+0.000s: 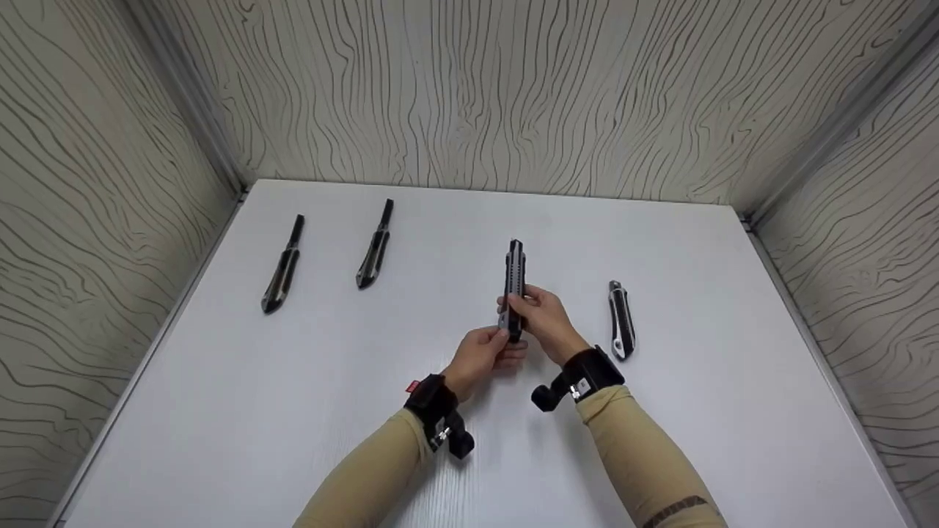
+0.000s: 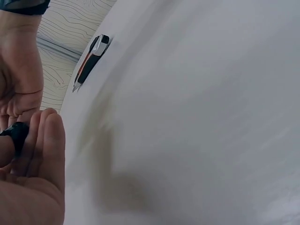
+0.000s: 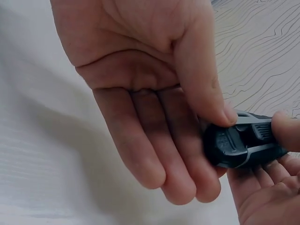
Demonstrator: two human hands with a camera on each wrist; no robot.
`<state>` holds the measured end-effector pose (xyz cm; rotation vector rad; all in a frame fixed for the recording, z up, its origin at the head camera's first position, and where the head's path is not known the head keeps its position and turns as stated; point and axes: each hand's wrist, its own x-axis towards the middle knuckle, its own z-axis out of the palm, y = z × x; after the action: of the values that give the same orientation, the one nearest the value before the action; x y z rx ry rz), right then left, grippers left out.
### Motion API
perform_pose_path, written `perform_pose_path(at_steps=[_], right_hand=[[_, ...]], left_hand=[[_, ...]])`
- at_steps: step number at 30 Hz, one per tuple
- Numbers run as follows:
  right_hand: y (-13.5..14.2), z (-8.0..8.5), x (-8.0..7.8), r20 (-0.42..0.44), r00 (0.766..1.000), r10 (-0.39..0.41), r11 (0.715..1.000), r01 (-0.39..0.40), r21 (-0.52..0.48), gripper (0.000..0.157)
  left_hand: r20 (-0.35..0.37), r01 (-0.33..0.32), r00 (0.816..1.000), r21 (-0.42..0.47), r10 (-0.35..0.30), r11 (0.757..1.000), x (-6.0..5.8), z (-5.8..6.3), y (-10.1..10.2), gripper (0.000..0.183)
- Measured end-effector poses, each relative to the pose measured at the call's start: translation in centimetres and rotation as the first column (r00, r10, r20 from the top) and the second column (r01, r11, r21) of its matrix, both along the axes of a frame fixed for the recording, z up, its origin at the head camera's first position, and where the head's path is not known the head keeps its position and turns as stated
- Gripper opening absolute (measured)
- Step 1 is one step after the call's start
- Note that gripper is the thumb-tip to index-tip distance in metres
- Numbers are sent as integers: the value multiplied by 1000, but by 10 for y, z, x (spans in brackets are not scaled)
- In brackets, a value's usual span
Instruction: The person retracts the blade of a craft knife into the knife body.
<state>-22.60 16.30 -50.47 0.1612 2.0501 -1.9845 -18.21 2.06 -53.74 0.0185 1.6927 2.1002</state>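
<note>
A grey and black utility knife (image 1: 516, 275) is held above the table by both hands, its narrow end pointing away in the head view. My left hand (image 1: 480, 356) pinches its near end, thumb on top; the other fingers stretch out below. My right hand (image 1: 546, 315) grips the knife around its lower middle. In the right wrist view the knife's black end cap (image 3: 225, 145) sits under the left thumb, and the right thumb (image 3: 287, 131) lies farther along the body. Only a dark bit of the knife (image 2: 18, 136) shows in the left wrist view.
Another utility knife (image 1: 621, 319) lies on the white table (image 1: 697, 411) to the right of the hands. Two dark-handled knives with narrow black tips, one (image 1: 282, 275) farther left than the other (image 1: 375, 253), lie at the left. Wood-patterned panels (image 1: 469, 95) enclose the table.
</note>
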Motion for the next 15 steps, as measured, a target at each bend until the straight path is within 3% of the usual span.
perform_pose_path(at_steps=[15], right_hand=[[-1, -2, 2, 28, 999, -20, 998, 22, -61, 40]], left_hand=[[-2, -22, 1000, -20, 22, 1000, 1, 4, 0, 35]])
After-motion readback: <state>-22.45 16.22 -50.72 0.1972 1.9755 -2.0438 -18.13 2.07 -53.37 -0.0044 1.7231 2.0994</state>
